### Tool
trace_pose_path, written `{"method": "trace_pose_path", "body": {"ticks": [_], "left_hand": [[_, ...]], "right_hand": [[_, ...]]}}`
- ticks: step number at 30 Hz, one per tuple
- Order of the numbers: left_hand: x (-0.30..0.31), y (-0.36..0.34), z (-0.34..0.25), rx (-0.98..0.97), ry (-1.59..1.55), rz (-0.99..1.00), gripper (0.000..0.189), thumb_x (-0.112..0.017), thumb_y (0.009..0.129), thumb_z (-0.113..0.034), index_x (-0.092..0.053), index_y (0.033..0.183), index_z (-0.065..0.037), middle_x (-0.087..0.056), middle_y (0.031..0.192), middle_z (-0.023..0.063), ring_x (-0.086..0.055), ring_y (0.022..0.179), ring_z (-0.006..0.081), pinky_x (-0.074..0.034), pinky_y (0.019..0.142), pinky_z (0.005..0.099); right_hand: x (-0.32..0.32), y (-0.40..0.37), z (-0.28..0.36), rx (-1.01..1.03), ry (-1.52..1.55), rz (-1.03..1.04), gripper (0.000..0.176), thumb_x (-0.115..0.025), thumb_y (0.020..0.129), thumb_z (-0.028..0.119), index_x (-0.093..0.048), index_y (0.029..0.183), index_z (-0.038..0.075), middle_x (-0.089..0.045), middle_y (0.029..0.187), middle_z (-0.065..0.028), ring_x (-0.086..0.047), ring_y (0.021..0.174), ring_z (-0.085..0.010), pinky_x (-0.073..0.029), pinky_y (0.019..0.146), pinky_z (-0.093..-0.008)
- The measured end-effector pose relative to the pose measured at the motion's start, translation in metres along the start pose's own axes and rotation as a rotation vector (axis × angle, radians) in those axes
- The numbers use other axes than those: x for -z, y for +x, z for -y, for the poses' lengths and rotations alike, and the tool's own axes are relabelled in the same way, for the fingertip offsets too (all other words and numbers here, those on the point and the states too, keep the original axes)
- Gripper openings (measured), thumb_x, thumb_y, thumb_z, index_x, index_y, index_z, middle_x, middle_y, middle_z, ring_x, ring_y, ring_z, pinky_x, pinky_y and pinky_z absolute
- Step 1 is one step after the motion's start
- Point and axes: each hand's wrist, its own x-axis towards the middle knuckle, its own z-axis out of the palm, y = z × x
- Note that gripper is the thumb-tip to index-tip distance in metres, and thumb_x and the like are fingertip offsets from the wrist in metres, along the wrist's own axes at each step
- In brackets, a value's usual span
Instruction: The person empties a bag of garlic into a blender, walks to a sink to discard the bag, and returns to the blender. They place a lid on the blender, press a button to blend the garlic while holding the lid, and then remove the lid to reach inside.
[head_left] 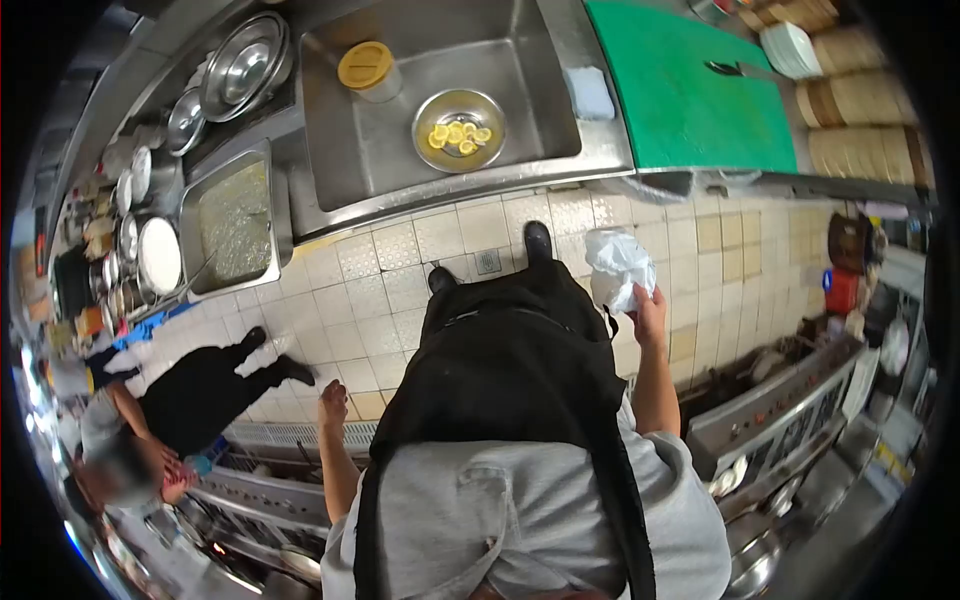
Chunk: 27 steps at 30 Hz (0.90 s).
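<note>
In front of the sink [540,100], a crumpled white wad [618,265] is held up in the right hand [650,305].
The wad is clamped by closed fingers at its lower edge, just off the sink's front right corner; cloth or paper cannot be told. It is judged light, soft and limp, best bunched in the fist. The left hand [332,400] is seen empty, loosely curled, farther back from the sink.

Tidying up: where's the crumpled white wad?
In the head view, right of centre, the crumpled white wad is held by the right hand over floor tiles.
</note>
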Motion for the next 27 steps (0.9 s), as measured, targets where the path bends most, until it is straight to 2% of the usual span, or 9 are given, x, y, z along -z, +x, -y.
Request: {"method": "trace_pose_path", "body": {"ticks": [5,6,7,12,18,19,21,24,27], "left_hand": [[-0.091,-0.108,-0.028,0.074,-0.026,-0.064,0.045,-0.056,0.102,-0.032,-0.057,0.139,-0.007,-0.065,0.093,0.0011,-0.055,0.073,0.0120,-0.042,0.059,0.0313],[-0.066,-0.067,0.089,-0.052,0.591,0.111,0.046,-0.057,0.103,-0.036,-0.057,0.140,-0.009,-0.068,0.102,0.0016,-0.061,0.083,0.0135,-0.046,0.062,0.0323],[-0.070,-0.073,0.073,-0.047,0.612,0.118,0.046,-0.057,0.103,-0.036,-0.057,0.140,-0.009,-0.068,0.102,0.0016,-0.061,0.083,0.0135,-0.046,0.062,0.0323],[-0.109,-0.130,0.013,-0.048,0.376,0.164,0.047,-0.057,0.103,-0.038,-0.057,0.140,-0.010,-0.068,0.106,0.0018,-0.062,0.088,0.0145,-0.048,0.065,0.0331],[-0.135,-0.236,-0.060,-0.029,-0.044,-0.042,0.048,-0.057,0.103,-0.041,-0.057,0.140,-0.011,-0.069,0.111,0.0020,-0.064,0.094,0.0158,-0.050,0.068,0.0340],[-0.140,-0.242,-0.092,0.157,0.160,-0.114,0.051,-0.059,0.102,-0.043,-0.057,0.140,-0.010,-0.070,0.114,0.0027,-0.066,0.098,0.0168,-0.050,0.070,0.0314],[-0.111,-0.227,0.002,0.483,-0.365,-0.174,0.049,-0.061,0.101,-0.040,-0.057,0.140,-0.010,-0.069,0.113,0.0030,-0.065,0.098,0.0163,-0.049,0.069,0.0307],[-0.155,-0.275,-0.117,0.279,0.166,-0.239,0.047,-0.062,0.100,-0.036,-0.058,0.140,-0.010,-0.069,0.111,0.0014,-0.064,0.093,0.0144,-0.049,0.068,0.0293],[-0.153,-0.281,-0.092,0.280,0.060,-0.197,0.046,-0.064,0.099,-0.030,-0.058,0.139,-0.009,-0.068,0.108,-0.0002,-0.063,0.087,0.0136,-0.048,0.070,0.0294]], "right_hand": [[0.049,0.113,0.013,-0.068,-0.152,0.043,0.037,-0.065,0.095,0.015,-0.058,0.128,0.000,-0.069,0.109,-0.0107,-0.071,0.088,-0.0222,-0.062,0.068,-0.0378],[0.047,0.123,0.030,-0.049,-0.089,0.068,0.038,-0.065,0.094,0.016,-0.057,0.128,-0.001,-0.069,0.107,-0.0104,-0.070,0.086,-0.0216,-0.062,0.066,-0.0371],[0.050,0.138,0.039,-0.027,-0.049,0.071,0.038,-0.066,0.094,0.017,-0.057,0.127,-0.001,-0.069,0.105,-0.0105,-0.070,0.085,-0.0213,-0.061,0.066,-0.0366],[0.060,0.206,0.076,-0.030,-0.151,-0.017,0.041,-0.067,0.094,0.020,-0.056,0.127,0.000,-0.069,0.105,-0.0115,-0.070,0.086,-0.0218,-0.062,0.066,-0.0380],[0.046,0.269,0.087,0.019,-0.046,0.031,0.039,-0.067,0.094,0.017,-0.053,0.127,0.001,-0.067,0.114,-0.0138,-0.070,0.094,-0.0262,-0.064,0.071,-0.0432],[0.044,0.276,0.086,0.029,-0.042,-0.010,0.038,-0.066,0.094,0.016,-0.053,0.127,0.001,-0.067,0.115,-0.0136,-0.070,0.096,-0.0262,-0.064,0.072,-0.0425],[0.034,0.288,0.088,0.041,-0.011,-0.082,0.039,-0.066,0.094,0.015,-0.051,0.129,0.004,-0.067,0.116,-0.0116,-0.070,0.098,-0.0261,-0.063,0.073,-0.0405],[0.026,0.308,0.089,0.076,0.026,-0.196,0.048,-0.066,0.093,0.013,-0.045,0.136,0.005,-0.062,0.123,-0.0119,-0.067,0.103,-0.0265,-0.059,0.074,-0.0393],[0.025,0.329,0.091,0.167,0.023,-0.213,0.061,-0.060,0.096,0.009,-0.030,0.149,0.002,-0.057,0.131,-0.0162,-0.063,0.112,-0.0292,-0.054,0.086,-0.0453]]}}
